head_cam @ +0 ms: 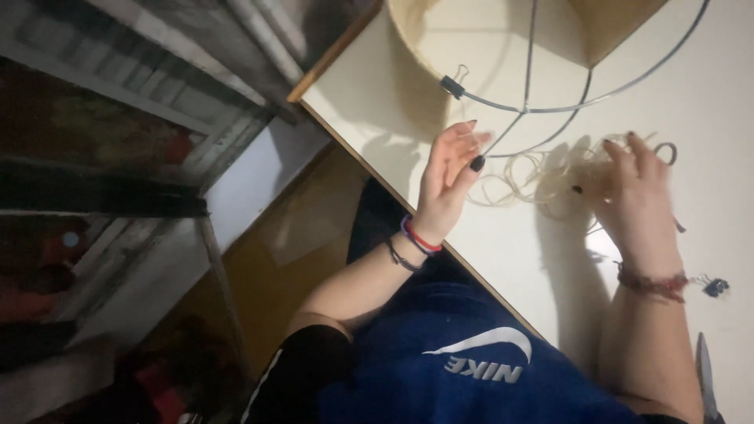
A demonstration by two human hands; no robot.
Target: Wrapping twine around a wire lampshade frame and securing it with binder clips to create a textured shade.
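White table [707,94]: tangled cord [534,177] between open left hand [448,177] and right hand [632,192] gripping it.

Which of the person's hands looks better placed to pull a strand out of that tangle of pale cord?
Probably the right hand: it lies on the cord tangle. The left hand hovers open beside it.

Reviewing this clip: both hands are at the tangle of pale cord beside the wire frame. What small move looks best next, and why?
Probably draw one strand free. The right hand rests on the loose tangle of cord, while the left hand is open beside it, fingers spread and seemingly gripping nothing. The wire frame, held by a black clip, lies just beyond, so a freed strand could reach it.
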